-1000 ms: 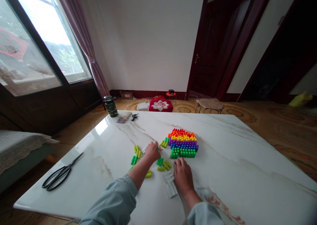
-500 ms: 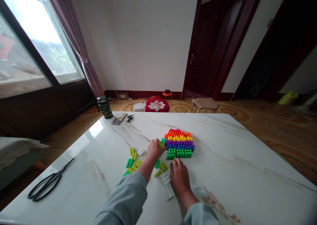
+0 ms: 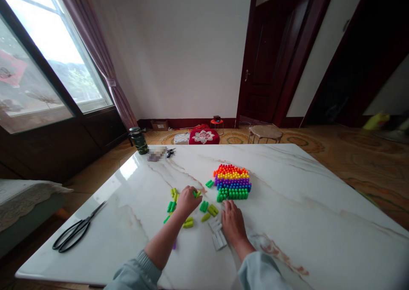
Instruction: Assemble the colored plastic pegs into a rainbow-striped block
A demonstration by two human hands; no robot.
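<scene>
My left hand (image 3: 188, 201) is closed, with small yellow-green peg-like plastic pieces (image 3: 198, 193) and a bit of green at its fingertips. My right hand (image 3: 233, 218) lies low over the table, fingers stretched forward near the front green row, holding nothing that I can see. Beyond it stands a tight block of rounded pieces (image 3: 233, 182) in rows of red, orange, yellow, purple, blue and green. Two loose green pieces (image 3: 209, 183) lie left of the block. Green pieces (image 3: 204, 206), yellow-green pieces (image 3: 212, 210) and clear or white pieces (image 3: 219, 239) lie between my hands.
Black-handled scissors (image 3: 78, 229) lie on the left of the white marbled table (image 3: 303, 213). At the back left corner are a dark green flask (image 3: 138, 141), a blurred-out flat object (image 3: 156, 153) and keys (image 3: 171, 153). More loose pieces (image 3: 171, 206) lie left of my left hand.
My left hand has moved left and toward me, away from the block, with yellow-green pieces in its fingers. Green pieces beside the block now show. My right hand has barely moved.
</scene>
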